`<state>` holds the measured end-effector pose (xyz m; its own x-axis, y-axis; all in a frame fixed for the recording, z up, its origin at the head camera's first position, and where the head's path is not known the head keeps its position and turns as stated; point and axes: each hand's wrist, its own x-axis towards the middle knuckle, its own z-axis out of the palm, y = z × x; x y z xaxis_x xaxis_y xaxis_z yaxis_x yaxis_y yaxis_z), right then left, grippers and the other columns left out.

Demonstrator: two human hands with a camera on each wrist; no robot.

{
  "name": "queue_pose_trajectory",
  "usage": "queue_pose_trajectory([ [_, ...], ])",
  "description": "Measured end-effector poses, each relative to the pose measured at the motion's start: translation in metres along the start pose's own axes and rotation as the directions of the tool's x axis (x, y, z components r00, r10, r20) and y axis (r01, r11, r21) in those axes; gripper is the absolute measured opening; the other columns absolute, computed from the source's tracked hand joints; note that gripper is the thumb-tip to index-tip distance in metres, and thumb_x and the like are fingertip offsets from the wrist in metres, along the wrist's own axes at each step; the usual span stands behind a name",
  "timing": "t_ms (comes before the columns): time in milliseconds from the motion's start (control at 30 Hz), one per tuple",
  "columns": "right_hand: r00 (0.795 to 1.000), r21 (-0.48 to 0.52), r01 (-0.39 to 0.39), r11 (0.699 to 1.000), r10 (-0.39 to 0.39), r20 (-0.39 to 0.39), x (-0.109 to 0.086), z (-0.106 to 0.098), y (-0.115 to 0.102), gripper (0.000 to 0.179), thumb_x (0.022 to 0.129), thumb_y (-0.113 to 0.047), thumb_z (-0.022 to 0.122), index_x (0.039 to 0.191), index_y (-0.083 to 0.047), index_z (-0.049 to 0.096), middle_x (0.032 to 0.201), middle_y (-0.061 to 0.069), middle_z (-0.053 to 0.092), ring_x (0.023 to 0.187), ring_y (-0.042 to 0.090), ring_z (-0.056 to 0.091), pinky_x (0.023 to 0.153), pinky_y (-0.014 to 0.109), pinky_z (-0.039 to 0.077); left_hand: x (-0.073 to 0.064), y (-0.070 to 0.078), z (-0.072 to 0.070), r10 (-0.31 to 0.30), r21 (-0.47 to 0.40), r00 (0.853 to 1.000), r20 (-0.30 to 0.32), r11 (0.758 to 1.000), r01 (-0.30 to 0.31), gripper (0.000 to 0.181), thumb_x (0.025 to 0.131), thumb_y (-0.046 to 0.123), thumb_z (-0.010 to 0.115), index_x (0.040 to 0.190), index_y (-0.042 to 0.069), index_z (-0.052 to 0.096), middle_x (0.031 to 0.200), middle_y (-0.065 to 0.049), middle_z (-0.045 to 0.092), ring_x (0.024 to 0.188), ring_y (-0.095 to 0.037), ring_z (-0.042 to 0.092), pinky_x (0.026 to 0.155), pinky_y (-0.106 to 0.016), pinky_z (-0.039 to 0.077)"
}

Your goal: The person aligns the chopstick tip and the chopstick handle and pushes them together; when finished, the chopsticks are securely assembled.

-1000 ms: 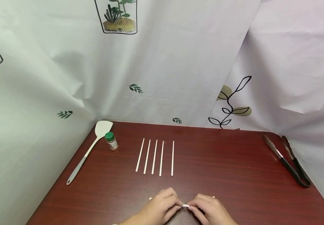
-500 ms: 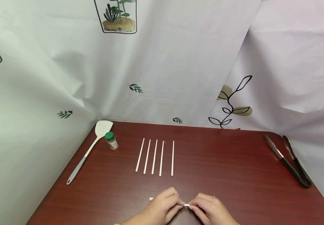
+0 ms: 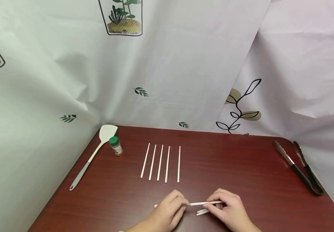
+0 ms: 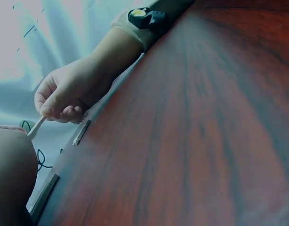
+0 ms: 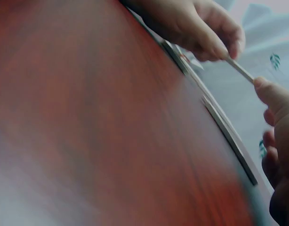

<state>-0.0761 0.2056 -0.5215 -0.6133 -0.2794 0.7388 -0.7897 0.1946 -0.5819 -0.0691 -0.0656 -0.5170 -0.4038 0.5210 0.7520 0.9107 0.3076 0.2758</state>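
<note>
A thin white stick (image 3: 199, 203) is stretched between both hands, just above the table in the wrist views. My left hand (image 3: 171, 211) pinches its left end, and the fingers cover that part. My right hand (image 3: 228, 207) pinches it nearer the right end, with the tip showing past the thumb. Beneath the right hand lie a few more white sticks (image 3: 202, 211), partly hidden by it. Another stick end (image 3: 155, 206) pokes out left of the left hand. The right wrist view shows the held stick (image 5: 239, 69) clear of the sticks on the table (image 5: 229, 141).
Several white sticks (image 3: 159, 162) lie in a spaced row farther back on the dark red table (image 3: 228, 161). At the left are a white spatula (image 3: 93, 154) and a green-capped spice jar (image 3: 116, 146). Black-handled tongs (image 3: 300, 170) lie along the right edge. A patterned curtain hangs behind.
The hands were close together over a short piece of white stick. My right hand has moved right and up, showing more of the held stick and uncovering sticks beneath it. My left hand has barely moved.
</note>
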Motion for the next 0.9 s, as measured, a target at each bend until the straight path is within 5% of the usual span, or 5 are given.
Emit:
queue_pose_trajectory([
  [200, 0.971, 0.147, -0.240, 0.960, 0.239, 0.025, 0.004, -0.012, 0.004, 0.039, 0.078, 0.020, 0.083, 0.100, -0.011, 0.074, 0.093, 0.006, 0.069, 0.074, 0.007, 0.064, 0.055, 0.021, 0.053, 0.001, -0.001, 0.002, -0.017, 0.032, 1.000, 0.009, 0.999, 0.017, 0.011, 0.103, 0.007, 0.067, 0.113, 0.012, 0.069, 0.109, 0.002, 0.060, 0.096, -0.006, 0.061, 0.091, -0.013, 0.049],
  [333, 0.944, 0.200, -0.326, 0.924, 0.331, 0.010, 0.010, -0.014, 0.008, 0.031, 0.083, 0.021, 0.078, 0.101, -0.004, 0.072, 0.095, 0.010, 0.069, 0.078, 0.008, 0.068, 0.061, 0.024, 0.057, 0.003, -0.003, 0.002, -0.017, 0.049, 0.999, 0.034, 0.999, 0.015, 0.010, 0.102, 0.009, 0.069, 0.110, 0.014, 0.071, 0.111, 0.003, 0.060, 0.097, -0.006, 0.061, 0.093, -0.014, 0.049],
  [500, 0.877, 0.249, -0.451, 0.857, 0.477, -0.056, 0.022, -0.012, 0.014, 0.025, 0.087, 0.017, 0.076, 0.110, 0.010, 0.066, 0.093, 0.007, 0.072, 0.080, 0.008, 0.068, 0.065, 0.021, 0.056, 0.008, -0.005, 0.004, 0.021, 0.051, 0.997, 0.072, 0.998, -0.025, 0.018, 0.096, 0.005, 0.072, 0.111, 0.012, 0.075, 0.117, -0.001, 0.063, 0.101, -0.007, 0.064, 0.095, -0.015, 0.049],
  [700, 0.819, 0.270, -0.534, 0.801, 0.570, -0.070, 0.042, -0.006, 0.021, 0.043, 0.093, 0.013, 0.072, 0.131, 0.018, 0.053, 0.096, 0.011, 0.073, 0.084, 0.011, 0.070, 0.072, 0.022, 0.056, 0.013, -0.004, 0.008, 0.046, 0.014, 0.987, 0.152, 0.999, -0.049, 0.045, 0.078, -0.002, 0.078, 0.123, 0.004, 0.074, 0.130, -0.008, 0.060, 0.103, -0.007, 0.063, 0.093, -0.010, 0.046],
  [900, 0.791, 0.215, -0.597, 0.773, 0.612, -0.006, 0.059, -0.005, 0.029, 0.044, 0.097, 0.003, 0.075, 0.136, 0.012, 0.057, 0.097, 0.016, 0.073, 0.085, 0.012, 0.071, 0.071, 0.021, 0.055, 0.017, -0.005, 0.011, 0.067, 0.029, 0.976, 0.207, 0.997, -0.074, 0.049, 0.078, -0.001, 0.080, 0.126, 0.002, 0.072, 0.135, -0.011, 0.055, 0.103, -0.006, 0.064, 0.094, -0.008, 0.045],
])
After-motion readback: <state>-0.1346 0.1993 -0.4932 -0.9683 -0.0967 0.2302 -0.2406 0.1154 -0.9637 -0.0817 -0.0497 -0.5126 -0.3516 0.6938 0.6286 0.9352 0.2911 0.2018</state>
